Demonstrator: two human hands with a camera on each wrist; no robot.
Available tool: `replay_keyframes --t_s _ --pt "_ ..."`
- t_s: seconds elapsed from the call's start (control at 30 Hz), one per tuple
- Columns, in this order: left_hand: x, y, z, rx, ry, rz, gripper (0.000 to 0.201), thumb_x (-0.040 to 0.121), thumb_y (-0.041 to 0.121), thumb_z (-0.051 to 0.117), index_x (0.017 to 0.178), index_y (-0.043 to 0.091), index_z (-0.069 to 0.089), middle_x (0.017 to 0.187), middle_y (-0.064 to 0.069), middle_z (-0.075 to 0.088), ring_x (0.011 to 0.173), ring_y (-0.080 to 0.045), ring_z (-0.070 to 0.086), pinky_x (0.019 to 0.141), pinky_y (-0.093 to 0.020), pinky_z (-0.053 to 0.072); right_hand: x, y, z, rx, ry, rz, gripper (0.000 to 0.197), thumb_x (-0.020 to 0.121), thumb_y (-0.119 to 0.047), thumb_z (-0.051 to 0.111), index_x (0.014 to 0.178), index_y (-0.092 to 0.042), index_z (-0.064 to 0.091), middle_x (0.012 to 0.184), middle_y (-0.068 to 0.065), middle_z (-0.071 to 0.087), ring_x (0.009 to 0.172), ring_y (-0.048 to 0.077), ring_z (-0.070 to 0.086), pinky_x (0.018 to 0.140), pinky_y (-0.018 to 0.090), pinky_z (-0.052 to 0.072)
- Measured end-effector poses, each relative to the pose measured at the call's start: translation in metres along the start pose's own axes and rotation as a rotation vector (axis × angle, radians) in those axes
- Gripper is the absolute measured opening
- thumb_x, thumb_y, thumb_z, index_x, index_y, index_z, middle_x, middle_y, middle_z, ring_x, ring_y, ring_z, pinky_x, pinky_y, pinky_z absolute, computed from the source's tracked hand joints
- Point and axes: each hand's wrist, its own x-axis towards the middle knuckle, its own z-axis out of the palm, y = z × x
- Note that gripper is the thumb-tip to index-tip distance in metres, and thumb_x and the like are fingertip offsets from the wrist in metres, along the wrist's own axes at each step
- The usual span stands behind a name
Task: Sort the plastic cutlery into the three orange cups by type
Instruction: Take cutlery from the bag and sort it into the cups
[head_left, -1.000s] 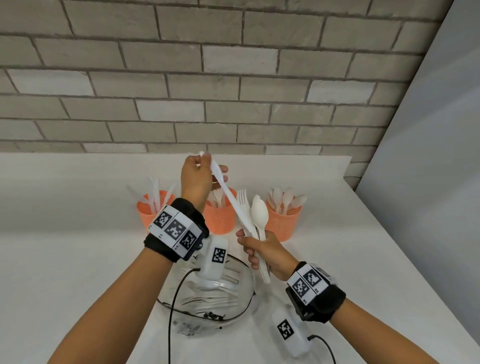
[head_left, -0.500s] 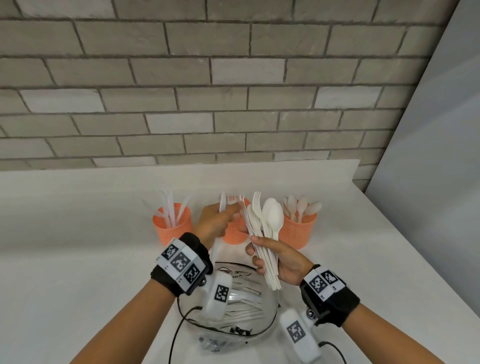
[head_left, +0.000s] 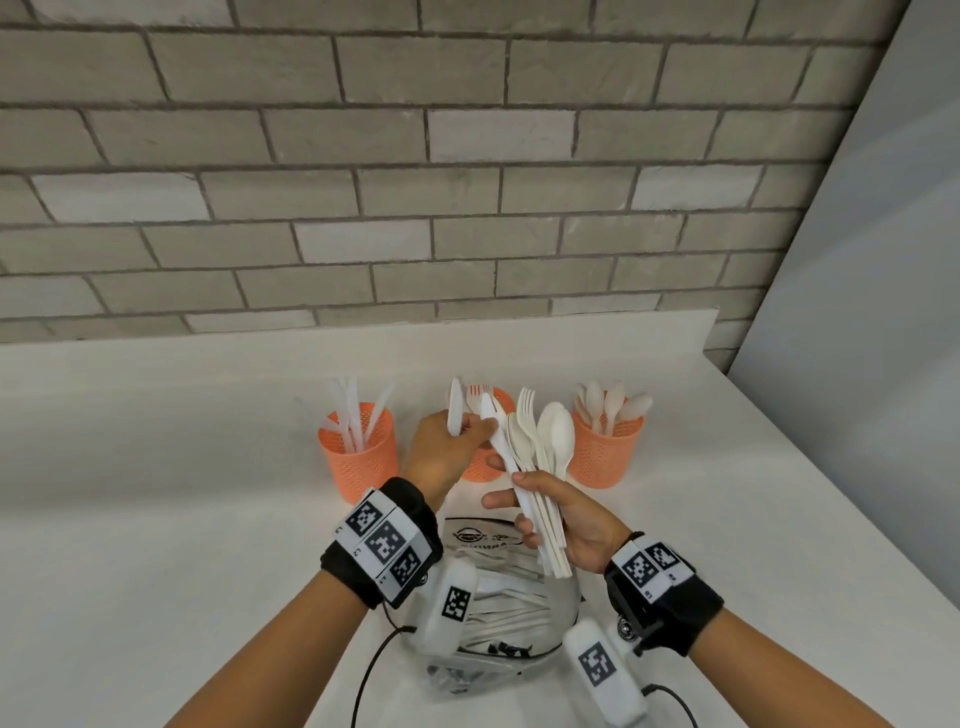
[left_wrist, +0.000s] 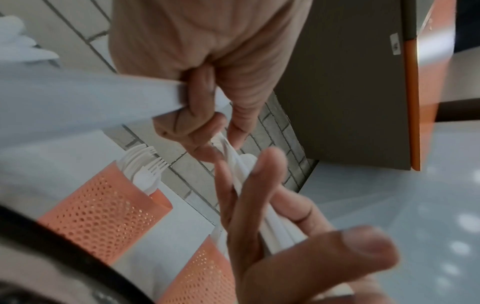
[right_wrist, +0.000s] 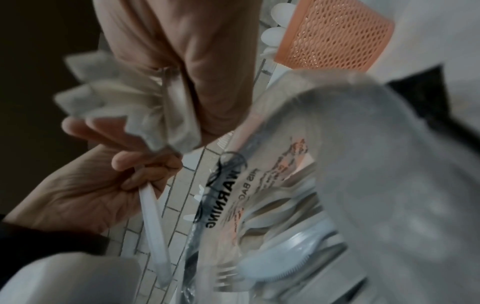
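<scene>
Three orange cups stand in a row: the left cup (head_left: 358, 460) has knives, the middle cup (head_left: 480, 467) has forks, the right cup (head_left: 605, 452) has spoons. My right hand (head_left: 524, 514) grips a fanned bundle of white cutlery (head_left: 540, 452) upright in front of the middle cup. My left hand (head_left: 475, 428) holds a white knife (head_left: 455, 413) in its curled fingers, and its fingertips pinch another knife (head_left: 491, 415) at the bundle's left edge. The left wrist view shows the held knife (left_wrist: 103, 98); in the right wrist view it hangs down as knife (right_wrist: 153, 226).
A clear plastic bag (head_left: 498, 613) printed with a warning lies on the white table (head_left: 156, 519) under my wrists, with more cutlery inside. A brick wall (head_left: 467, 182) rises behind the cups. The table's right edge runs diagonally past the spoon cup.
My left hand, raised with a knife drawn from the bundle, has come down and back to the bundle, still holding it. The right hand has lifted the bundle slightly.
</scene>
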Motion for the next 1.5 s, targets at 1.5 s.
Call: replay_keyframes --t_s 1.5 --pt "0.093 -0.044 -0.086 0.103 0.385 0.203 0.019 0.092 0.022 0.053 0.086 0.004 0.055 0.075 -0.011 0.061 0.068 -0.015 0.056 0.073 -0.026 0.042 0.025 -0.008 0.017 -0.214 0.165 -0.105 0.006 0.092 -0.011 0.049 0.092 -0.008 0.054 0.051 0.004 0.059 0.039 0.013 0.051 0.037 0.019 0.039"
